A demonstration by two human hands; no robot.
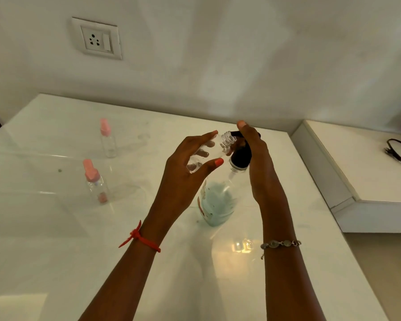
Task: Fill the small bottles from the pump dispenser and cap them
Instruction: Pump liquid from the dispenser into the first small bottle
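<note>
Both forearms reach forward side by side over the tabletop (56, 239). The left hand (183, 172) is raised, palm turned inward, its grip of thumb and fingers curled closed around something. The right hand (256, 156) stands edge-on just beside it, fingers pointing up, palm facing left.

The left hand (183, 174) holds an uncapped small bottle (208, 154) tilted, its mouth against the nozzle of the pump dispenser (218, 200), which stands on the table (56, 239) between both hands. The right hand (255, 158) rests on the pump head. Well left of the left hand stand two capped bottles (96, 181), one behind the other.
</note>
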